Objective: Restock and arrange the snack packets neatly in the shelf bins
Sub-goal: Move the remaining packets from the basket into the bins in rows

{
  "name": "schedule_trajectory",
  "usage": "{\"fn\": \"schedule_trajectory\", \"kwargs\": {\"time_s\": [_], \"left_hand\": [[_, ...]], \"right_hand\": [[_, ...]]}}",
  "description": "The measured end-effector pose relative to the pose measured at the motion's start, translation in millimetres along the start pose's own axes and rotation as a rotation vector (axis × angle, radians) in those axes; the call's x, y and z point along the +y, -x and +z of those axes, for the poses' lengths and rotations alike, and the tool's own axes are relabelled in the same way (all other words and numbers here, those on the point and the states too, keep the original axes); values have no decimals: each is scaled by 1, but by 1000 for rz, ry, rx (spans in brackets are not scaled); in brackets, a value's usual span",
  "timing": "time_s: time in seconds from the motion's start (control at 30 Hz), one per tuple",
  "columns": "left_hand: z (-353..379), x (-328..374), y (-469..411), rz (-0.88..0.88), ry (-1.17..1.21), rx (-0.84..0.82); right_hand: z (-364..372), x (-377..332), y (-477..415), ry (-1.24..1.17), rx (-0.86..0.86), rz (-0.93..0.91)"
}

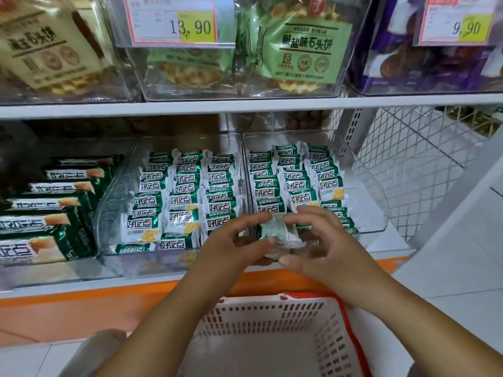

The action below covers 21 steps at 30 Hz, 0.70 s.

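Below your forearms, the white perforated plastic basket with a red rim (272, 317) is waiting. Your left hand (231, 246) and right hand (324, 246) are both pinching one small green-and-white snack packet (275, 229) at the front lip of the right-hand clear plastic bin (378, 197). If you are shoving it in hard, you are risking toppling the standing rows of packets (296, 183). If you are loosening too early, it is likely falling over the front.

Two hands (236, 240) (324, 240); one held packet (277, 229); one basket (272, 308); two price tags (174, 20) (460, 20)
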<state>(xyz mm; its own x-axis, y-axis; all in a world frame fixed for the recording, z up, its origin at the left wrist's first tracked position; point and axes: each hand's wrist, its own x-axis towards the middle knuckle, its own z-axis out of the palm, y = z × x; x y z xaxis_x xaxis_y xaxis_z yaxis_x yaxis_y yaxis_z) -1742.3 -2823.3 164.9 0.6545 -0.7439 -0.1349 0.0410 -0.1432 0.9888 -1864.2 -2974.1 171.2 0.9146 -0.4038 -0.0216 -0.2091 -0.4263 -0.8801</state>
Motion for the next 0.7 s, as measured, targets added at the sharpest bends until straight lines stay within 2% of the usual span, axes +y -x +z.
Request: {"fn": "schedule_trajectory", "kwargs": {"time_s": [0.07,0.13,0.2,0.3,0.37,0.53,0.6,0.7], "left_hand": [[2,0,0,-34,15,-10],[3,-1,-2,-62,55,-35],[2,-1,-1,-59,19,-75],[0,-3,-1,-33,-121,-72],[0,-4,-2,-25,-118,-37],[2,-6,-4,-67,85,3],[3,-6,-5,-84,127,7],[6,-8,-5,-89,78,-12]], "right_hand": [[1,3,-1,130,52,-88],[2,4,-2,142,112,-136],[0,3,-4,40,143,-88],[-4,0,-7,-261,177,64],[-5,0,-7,-387,142,128],[-4,4,-6,-646,14,209],[-2,5,-5,-665,-25,215],[3,5,-4,-532,3,216]]}}
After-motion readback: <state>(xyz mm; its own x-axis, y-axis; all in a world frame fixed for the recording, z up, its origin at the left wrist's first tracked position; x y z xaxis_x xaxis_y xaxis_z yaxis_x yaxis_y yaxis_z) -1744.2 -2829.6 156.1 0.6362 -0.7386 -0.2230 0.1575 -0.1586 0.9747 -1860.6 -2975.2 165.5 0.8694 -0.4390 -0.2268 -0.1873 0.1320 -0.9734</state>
